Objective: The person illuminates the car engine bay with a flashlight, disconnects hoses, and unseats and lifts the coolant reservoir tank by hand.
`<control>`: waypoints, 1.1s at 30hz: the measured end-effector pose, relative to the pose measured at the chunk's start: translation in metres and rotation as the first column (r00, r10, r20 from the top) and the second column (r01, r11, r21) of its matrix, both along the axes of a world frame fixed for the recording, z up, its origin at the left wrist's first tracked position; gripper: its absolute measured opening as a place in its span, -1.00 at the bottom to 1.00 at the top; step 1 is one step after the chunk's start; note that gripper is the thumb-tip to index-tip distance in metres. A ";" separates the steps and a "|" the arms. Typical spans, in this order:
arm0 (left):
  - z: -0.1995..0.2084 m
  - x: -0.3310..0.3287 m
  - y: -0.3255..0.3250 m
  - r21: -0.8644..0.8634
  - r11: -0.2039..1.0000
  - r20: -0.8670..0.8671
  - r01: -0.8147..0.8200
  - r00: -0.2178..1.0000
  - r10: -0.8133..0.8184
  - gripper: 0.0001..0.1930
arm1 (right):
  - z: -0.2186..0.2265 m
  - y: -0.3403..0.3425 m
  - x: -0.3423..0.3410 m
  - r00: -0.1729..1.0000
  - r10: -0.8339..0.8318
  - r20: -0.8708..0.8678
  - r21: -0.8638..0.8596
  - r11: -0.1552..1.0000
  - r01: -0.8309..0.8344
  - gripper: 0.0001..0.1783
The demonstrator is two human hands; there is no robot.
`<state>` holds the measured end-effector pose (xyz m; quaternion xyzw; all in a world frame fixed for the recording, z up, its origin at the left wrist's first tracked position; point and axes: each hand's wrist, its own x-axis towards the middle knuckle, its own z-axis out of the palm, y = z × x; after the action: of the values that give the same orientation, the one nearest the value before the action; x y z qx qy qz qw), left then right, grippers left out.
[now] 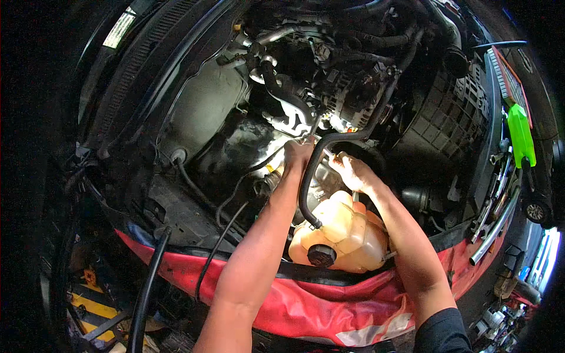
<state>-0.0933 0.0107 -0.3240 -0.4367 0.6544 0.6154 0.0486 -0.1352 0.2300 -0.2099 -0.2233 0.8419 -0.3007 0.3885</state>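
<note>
Both my hands reach deep into a car's engine bay, beyond a yellowed plastic coolant reservoir [359, 232] with a black cap [322, 255]. My left hand [299, 152] is closed beside a curved black hose [305, 188]. A thin dark shaft rises near its fingers; what they grip is mostly hidden. On the hose's other side, my right hand [353, 170] is closed, thumb and fingers around a short bright metal rod that looks like a tool's end. Bright light falls on the metal parts around my hands.
A red fender cover [329, 309] drapes the near edge. On the right ledge lie metal wrenches and ratchets [494, 217], a bright green plastic piece [521, 136] and a pleated air filter [507, 82]. A black bar [148, 288] stands at the lower left. The engine [353, 94] fills the far side.
</note>
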 end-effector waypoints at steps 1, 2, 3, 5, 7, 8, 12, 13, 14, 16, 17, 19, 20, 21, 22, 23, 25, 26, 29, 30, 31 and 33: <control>0.015 0.004 0.002 0.060 0.998 -0.047 -0.002 0.999 0.005 -0.36 | 0.003 -0.003 0.000 1.000 0.003 -0.024 0.048 0.999 -0.002 -0.34; 0.031 0.005 0.009 0.134 0.990 -0.041 -0.047 0.998 0.053 -0.41 | 0.008 -0.004 -0.001 0.995 0.052 -0.082 0.037 0.998 -0.049 -0.38; 0.048 0.007 0.015 0.206 0.974 -0.056 -0.091 0.993 0.104 -0.45 | 0.014 -0.005 -0.002 0.989 0.095 -0.114 0.076 0.993 -0.087 -0.42; 0.078 0.008 0.021 0.321 0.923 -0.034 -0.209 0.972 0.232 -0.60 | 0.025 -0.008 -0.003 0.964 0.126 -0.232 0.023 0.992 -0.124 -0.50; 0.098 0.006 0.023 0.255 0.956 -0.048 -0.142 0.986 0.159 -0.67 | 0.035 -0.009 -0.004 0.916 0.075 -0.395 -0.154 0.977 -0.147 -0.57; 0.104 0.006 0.021 0.126 0.992 -0.041 -0.012 0.999 0.017 -0.67 | 0.038 -0.011 -0.002 0.916 0.038 -0.400 -0.165 0.980 -0.113 -0.58; 0.097 0.005 0.018 0.163 0.986 -0.025 -0.041 0.999 0.046 -0.68 | 0.044 -0.008 0.003 0.859 0.197 -0.472 -0.004 0.974 -0.225 -0.60; 0.090 0.004 0.017 0.197 0.978 -0.016 -0.073 0.997 0.078 -0.68 | 0.044 -0.007 0.003 0.872 0.180 -0.456 -0.018 0.977 -0.211 -0.62; 0.084 0.004 0.016 0.186 0.982 -0.066 -0.035 0.997 0.048 -0.69 | 0.043 -0.006 0.002 0.904 0.194 -0.382 0.013 0.979 -0.204 -0.63; 0.071 0.002 0.014 0.287 0.952 -0.008 -0.106 0.994 0.113 -0.69 | 0.043 -0.006 0.001 0.943 0.180 -0.281 0.048 0.984 -0.174 -0.68; 0.067 0.001 0.014 0.321 0.942 -0.029 -0.100 0.993 0.115 -0.69 | 0.042 -0.007 -0.001 0.935 0.188 -0.302 0.042 0.982 -0.184 -0.68; 0.065 0.000 0.011 0.225 0.974 -0.119 -0.015 0.992 0.043 -0.66 | 0.041 -0.012 0.002 0.922 0.188 -0.338 0.111 0.981 -0.159 -0.69; 0.067 0.000 0.014 0.043 0.996 -0.154 0.074 0.986 -0.067 -0.65 | 0.042 -0.011 -0.001 0.935 0.197 -0.294 0.161 0.975 -0.155 -0.67; 0.070 0.001 0.016 0.120 0.993 -0.059 -0.007 0.998 0.014 -0.65 | 0.042 -0.011 0.001 0.946 0.196 -0.258 0.195 0.970 -0.148 -0.66; 0.075 0.001 0.019 0.297 0.938 0.000 -0.179 0.982 0.188 -0.64 | 0.041 -0.016 -0.002 0.950 0.196 -0.244 0.204 0.968 -0.147 -0.65; 0.080 0.002 0.021 0.298 0.930 0.011 -0.216 0.975 0.223 -0.64 | 0.040 -0.017 -0.002 0.956 0.209 -0.207 0.265 0.952 -0.150 -0.64; 0.088 0.005 0.028 0.299 0.930 -0.011 -0.213 0.974 0.227 -0.64 | 0.037 -0.024 -0.004 0.975 0.144 -0.169 0.291 0.952 -0.090 -0.63; 0.090 0.006 0.028 0.320 0.927 -0.046 -0.195 0.974 0.221 -0.64 | 0.036 -0.027 -0.007 0.979 0.166 -0.117 0.353 0.929 -0.115 -0.64; 0.083 0.007 0.030 0.392 0.883 -0.057 -0.260 0.950 0.306 -0.66 | 0.032 -0.029 -0.007 0.946 0.165 -0.280 0.326 0.943 -0.068 -0.65; 0.077 0.009 0.026 0.387 0.892 -0.061 -0.233 0.959 0.277 -0.67 | 0.032 -0.031 -0.010 0.942 0.148 -0.303 0.231 0.970 -0.078 -0.65; 0.069 0.010 0.026 0.307 0.935 -0.121 -0.178 0.967 0.224 -0.68 | 0.032 -0.028 -0.007 0.949 0.171 -0.266 0.256 0.961 -0.101 -0.65; 0.056 0.014 0.021 0.240 0.971 -0.319 0.002 0.945 0.076 -0.70 | 0.031 -0.029 -0.012 0.983 0.133 -0.125 0.259 0.961 -0.097 -0.62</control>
<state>-0.0790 0.0318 -0.2684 -0.3325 0.5669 0.7535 -0.0200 -0.1470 0.2011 -0.1792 -0.2416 0.8842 -0.1516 0.3700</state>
